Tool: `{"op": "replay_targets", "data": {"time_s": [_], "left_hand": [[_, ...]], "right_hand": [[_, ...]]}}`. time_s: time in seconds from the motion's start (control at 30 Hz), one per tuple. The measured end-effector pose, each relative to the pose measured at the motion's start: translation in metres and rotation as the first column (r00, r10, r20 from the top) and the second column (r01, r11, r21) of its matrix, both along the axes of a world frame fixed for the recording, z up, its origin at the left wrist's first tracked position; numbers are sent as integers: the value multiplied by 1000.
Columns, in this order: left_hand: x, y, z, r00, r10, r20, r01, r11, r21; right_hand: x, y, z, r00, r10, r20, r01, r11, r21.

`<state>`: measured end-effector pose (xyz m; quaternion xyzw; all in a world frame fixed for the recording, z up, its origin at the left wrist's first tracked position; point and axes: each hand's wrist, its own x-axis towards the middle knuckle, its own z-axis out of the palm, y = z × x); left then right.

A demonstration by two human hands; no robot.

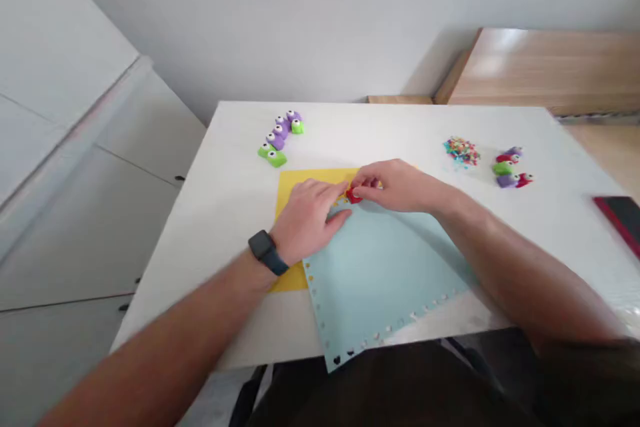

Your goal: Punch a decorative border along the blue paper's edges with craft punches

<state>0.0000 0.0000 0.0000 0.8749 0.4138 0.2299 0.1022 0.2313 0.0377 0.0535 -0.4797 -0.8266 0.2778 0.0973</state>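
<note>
A light blue sheet of paper (385, 267) lies turned at an angle, with small shaped holes punched along its edges. Under it is a yellow sheet (290, 277). My left hand (313, 213) rests on the papers near the blue sheet's upper corner, fingers stretched out, a dark watch on the wrist. At that corner my right hand (393, 183) has its fingers closed around a small red craft punch (354, 196). The punch sits at the paper's edge, close to my left fingertips; its far side is hidden by my right fingers.
Several purple and green craft punches (277, 137) stand at the back left of the white table (240, 213). A heap of coloured paper bits (462, 151) lies back right, beside more punches (509, 168). A dark red-edged object (620, 217) lies at the right edge.
</note>
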Motion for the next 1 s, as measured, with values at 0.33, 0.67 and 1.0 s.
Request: {"op": "replay_targets", "data": {"time_s": [0.33,0.67,1.0], "left_hand": [[1,-2,5,999,-46,16,46,999,4],[0,-2,7,999,3,-48,-3,1000,9],[-2,0,2,999,8,-41,-8,1000,8]], "right_hand": [[-2,0,-2,1000,-1,-20,0,1000,-9],[-3,0,-1,1000,-6,-25,6,1000,-18],[-2,0,0,1000,4,-15,-4,1000,-24]]}}
